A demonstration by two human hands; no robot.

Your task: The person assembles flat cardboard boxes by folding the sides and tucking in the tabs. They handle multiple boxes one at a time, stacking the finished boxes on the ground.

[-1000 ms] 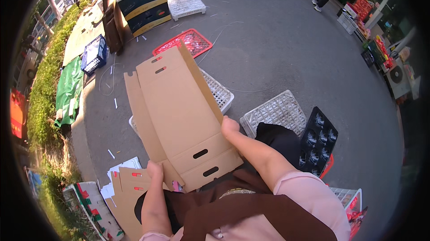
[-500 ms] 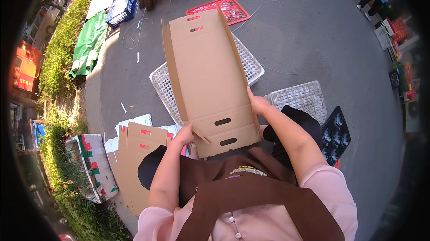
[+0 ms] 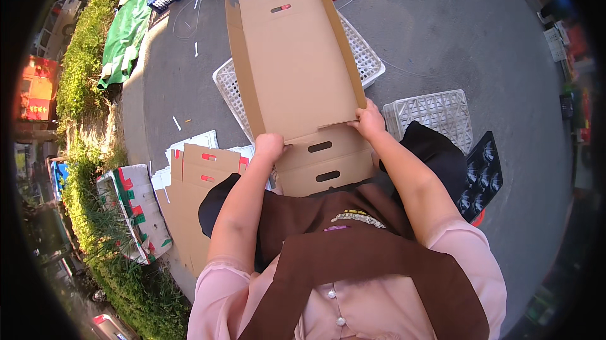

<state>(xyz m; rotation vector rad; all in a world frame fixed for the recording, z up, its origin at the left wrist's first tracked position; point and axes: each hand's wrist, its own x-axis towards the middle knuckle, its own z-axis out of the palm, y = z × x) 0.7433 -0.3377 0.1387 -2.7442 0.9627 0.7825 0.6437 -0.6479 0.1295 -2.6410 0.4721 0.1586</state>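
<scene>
The flap (image 3: 339, 124) now turns inward beside the right hand (image 3: 369, 121), and if its pinch or the left hand's (image 3: 270, 147) slackens, the box (image 3: 297, 56) could unfold.

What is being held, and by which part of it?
The cardboard blank: the left hand and right hand grip its upturned side flaps at their near ends.
</scene>
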